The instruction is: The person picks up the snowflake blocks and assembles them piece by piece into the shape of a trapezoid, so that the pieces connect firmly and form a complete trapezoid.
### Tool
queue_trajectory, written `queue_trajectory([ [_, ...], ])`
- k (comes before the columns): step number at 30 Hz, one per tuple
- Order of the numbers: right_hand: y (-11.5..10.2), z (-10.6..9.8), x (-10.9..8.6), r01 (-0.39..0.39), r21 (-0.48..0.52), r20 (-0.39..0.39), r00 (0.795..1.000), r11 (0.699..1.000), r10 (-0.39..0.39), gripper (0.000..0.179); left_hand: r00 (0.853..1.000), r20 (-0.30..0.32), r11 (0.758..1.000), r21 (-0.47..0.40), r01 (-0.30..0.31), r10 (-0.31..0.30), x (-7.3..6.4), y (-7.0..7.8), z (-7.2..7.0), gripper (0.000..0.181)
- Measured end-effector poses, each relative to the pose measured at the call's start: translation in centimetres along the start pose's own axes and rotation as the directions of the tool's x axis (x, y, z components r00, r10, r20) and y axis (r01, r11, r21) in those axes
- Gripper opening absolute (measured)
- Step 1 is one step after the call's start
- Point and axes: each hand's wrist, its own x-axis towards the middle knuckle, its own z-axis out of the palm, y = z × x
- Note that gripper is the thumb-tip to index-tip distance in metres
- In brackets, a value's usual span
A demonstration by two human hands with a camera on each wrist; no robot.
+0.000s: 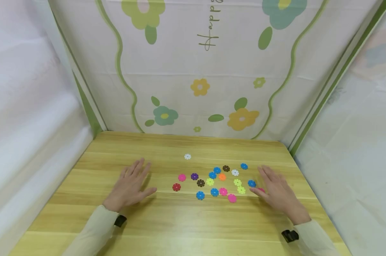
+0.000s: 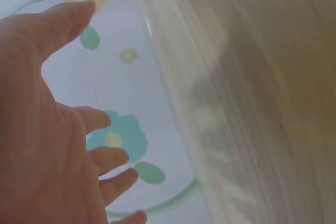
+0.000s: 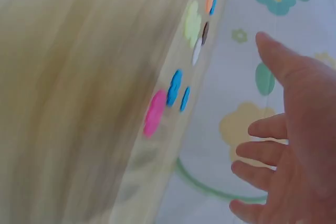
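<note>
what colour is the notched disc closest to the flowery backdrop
White; the disc shows best in the head view.

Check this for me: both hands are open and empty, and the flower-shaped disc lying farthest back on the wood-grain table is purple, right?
Not quite: the head view shows that the flower-shaped disc lying farthest back on the wood-grain table is white, not purple. The left hand and right hand are indeed open and empty.

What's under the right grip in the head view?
Part of a pink disc shows at the thumb side of the right grip; the rest of the disc is covered. Whether anything else lies farther under can't be seen in that view.
</note>
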Motion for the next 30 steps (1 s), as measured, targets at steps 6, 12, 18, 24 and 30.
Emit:
queue_trajectory([
  [6,-2.2,0.8,1.8,0.133,-0.006,-0.096,0.986,0.991,-0.133,0.081,0.995,0.019,0.989,-0.107,-0.099,0.101,0.4,0.8,0.3,0.083],
  [12,-5.5,1.9,4.1,0.215,0.032,-0.061,0.975,0.976,-0.213,0.07,0.988,0.029,0.961,-0.239,-0.142,0.153,1.5,2.3,1.1,0.07],
  [18,-9.1,2.7,5.9,0.304,0.136,0.038,0.949,0.943,-0.312,0.058,0.986,0.054,0.947,-0.29,-0.137,0.159,3.2,3.8,2.2,0.051],
  [24,-11.8,3.9,7.5,0.398,0.195,0.097,0.902,0.897,-0.421,0.049,0.982,0.074,0.937,-0.319,-0.141,0.173,4.5,5.1,2.9,0.04],
  [30,-13.4,5.1,8.6,0.381,0.257,0.201,0.878,0.888,-0.435,0.043,0.983,0.107,0.937,-0.334,-0.106,0.15,5.5,5.8,3.4,0.034],
])
